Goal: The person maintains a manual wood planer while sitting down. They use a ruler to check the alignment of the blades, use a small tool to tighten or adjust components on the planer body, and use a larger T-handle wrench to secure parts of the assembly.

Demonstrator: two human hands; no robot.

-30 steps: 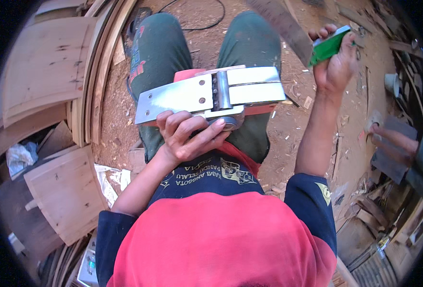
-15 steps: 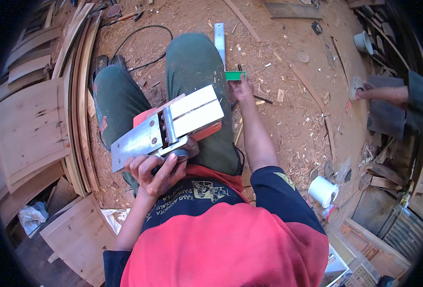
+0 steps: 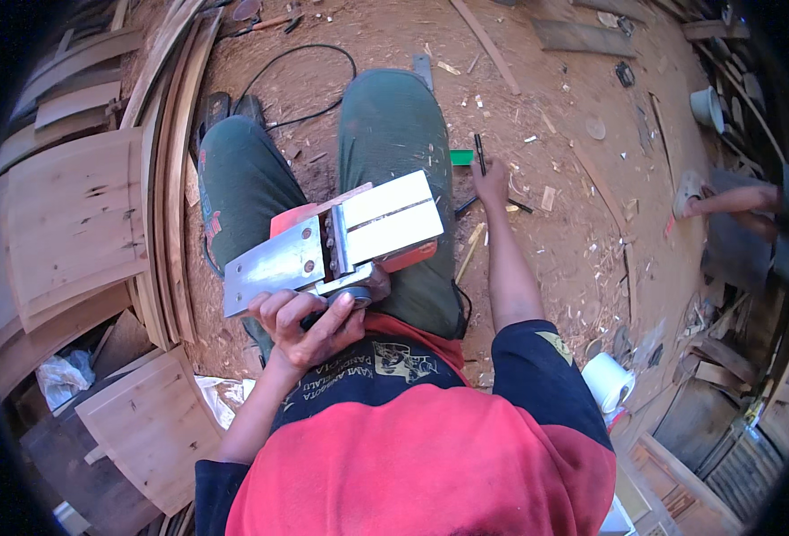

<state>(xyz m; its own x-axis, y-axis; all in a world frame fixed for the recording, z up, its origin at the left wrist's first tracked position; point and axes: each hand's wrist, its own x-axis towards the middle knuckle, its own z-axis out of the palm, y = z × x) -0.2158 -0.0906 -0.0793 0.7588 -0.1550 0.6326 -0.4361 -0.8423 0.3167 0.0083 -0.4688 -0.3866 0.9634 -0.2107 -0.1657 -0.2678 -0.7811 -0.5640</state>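
Across the lap, bracing an upturned electric planer (image 3: 350, 234) on green trousers (image 3: 394, 125) with the left hand (image 3: 296, 326). Wrapped closely round the planer's near side with that hand, bending the fingers over the edge and resting a fingertip at a round dark knob (image 3: 351, 295). Turned sole upward: 2 bright metal plates with the cutter drum (image 3: 341, 239) between, and an orange-red body beneath. Slanting up toward the right thigh.

Down beside the right knee, bending the fingers of the right hand (image 3: 492, 181) at the lower end of a thin black rod (image 3: 479, 152), just beside a green handle (image 3: 461, 157). Nearly closed by the look of it, but cannot tell whether gripping the rod or only touching it. On both sides of the wrist, dark rod ends (image 3: 519, 205) on the ground (image 3: 546, 259); cannot tell whether 1 rod or 2. Past the top of the knee, a short grey metal strip (image 3: 423, 71).

Farther out, a looped black cable (image 3: 309, 46) and scattered wood chips. To the left, long boards (image 3: 166, 179), a wooden panel (image 3: 77, 223) and a white plastic bag (image 3: 62, 380). Near the right sleeve, a white bucket (image 3: 609, 382); at far right, another person's leg (image 3: 734, 198).
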